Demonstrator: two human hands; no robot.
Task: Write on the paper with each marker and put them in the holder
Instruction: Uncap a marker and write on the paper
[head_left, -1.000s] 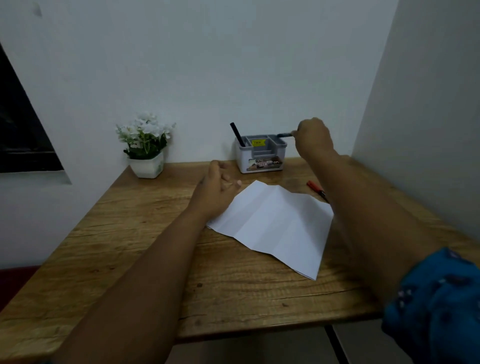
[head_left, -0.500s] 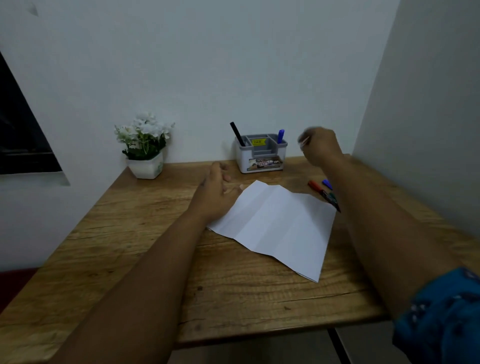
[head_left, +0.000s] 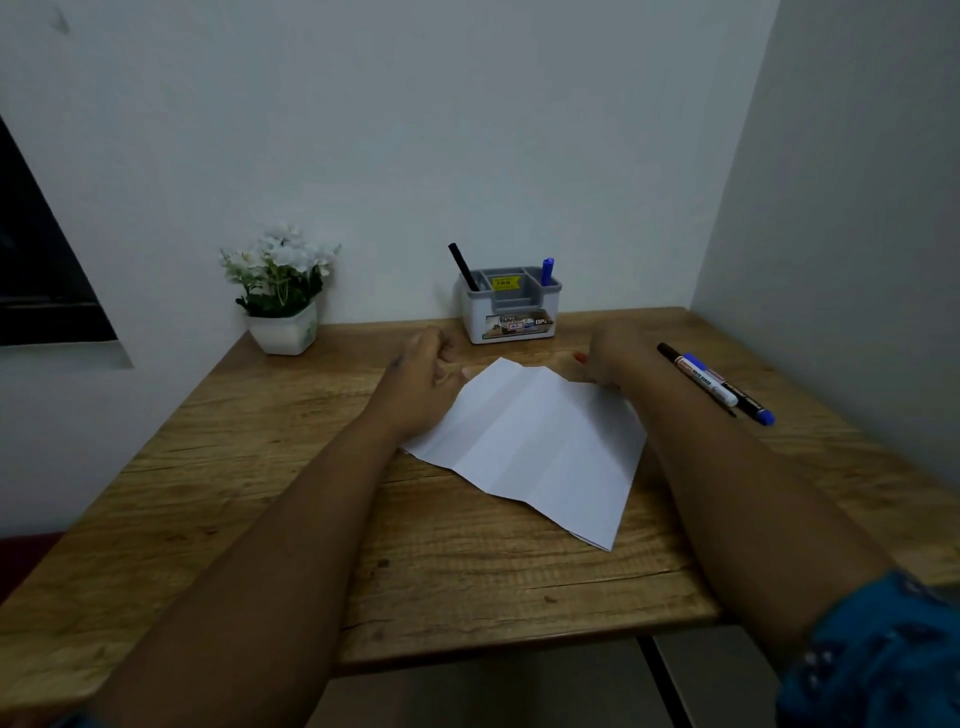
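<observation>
Now, head view, line by line:
Left hand: rests on the left corner of the paper, fingers loosely curled, holding nothing.
Right hand: at the paper's far right edge, curled round a red marker; only the red tip shows.
Paper: white, creased, flat on the wooden table, no writing visible.
Holder: against the wall; black marker leaning in the left slot, blue marker in the right.
Loose markers: right of the forearm, side by side on the table.
</observation>
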